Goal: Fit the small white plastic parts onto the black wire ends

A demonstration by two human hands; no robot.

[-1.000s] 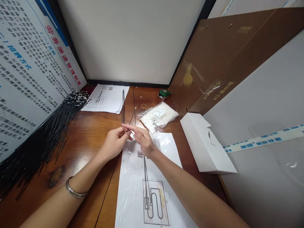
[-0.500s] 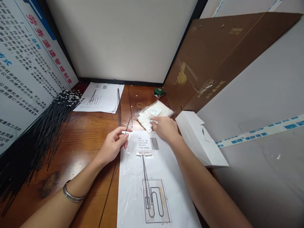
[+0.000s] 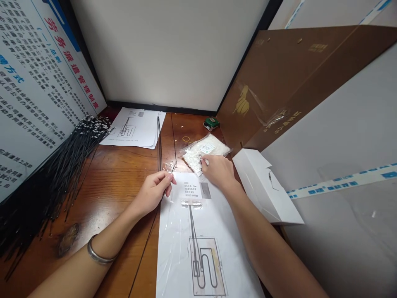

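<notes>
Near the top left corner of the printed drawing sheet [image 3: 173, 248], my left hand [image 3: 156, 186] is closed, thumb and forefinger pinching a thin black wire [image 3: 174, 166] whose end sticks up past the fingertips. My right hand [image 3: 218, 169] reaches to the front of a clear bag [image 3: 214, 145] full of small white pieces. Its fingertips are pinched together at the bag's edge; what they hold is too small to make out. Several long black wires [image 3: 159, 145] lie on the table just beyond my left hand.
A thick bundle of black wires [image 3: 62, 165] lies at the left against a printed board [image 3: 40, 82]. Beyond are a stack of drawings [image 3: 142, 138], a green tape measure [image 3: 211, 123] and rubber bands [image 3: 186, 139]. At the right stand a white box [image 3: 266, 190] and a brown panel [image 3: 279, 78].
The whole view has shifted slightly. My left hand keeps its pinch on the wire, which shows less above the fingers. My right hand stays at the bag with its fingertips drawn together.
</notes>
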